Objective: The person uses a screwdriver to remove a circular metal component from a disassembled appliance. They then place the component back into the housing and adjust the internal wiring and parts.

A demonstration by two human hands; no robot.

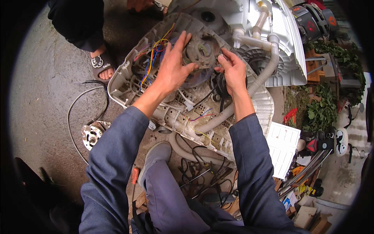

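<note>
A grimy, greyish round housing (202, 50) with a hole in its middle is held between my two hands, above the upturned base of a washing machine (212, 134). My left hand (175, 62) grips its left side, the thumb along the lower edge and the fingers stretched up. On the right edge, my right hand (233, 70) pinches it between thumb and curled fingers. Behind my left hand run yellow, blue and red wires (156, 50). Beneath the housing is a translucent round part (196, 79), mostly hidden. A grey corrugated hose (255, 87) passes just right of my right hand.
White tubs (288, 50) with drain pipes stand at the back right. A small motor (93, 134) with a cable lies on the floor at left. Another person's sandalled foot (103, 66) is beyond it. A screwdriver (135, 176), black cables (202, 167) and a paper sheet (282, 144) lie nearby.
</note>
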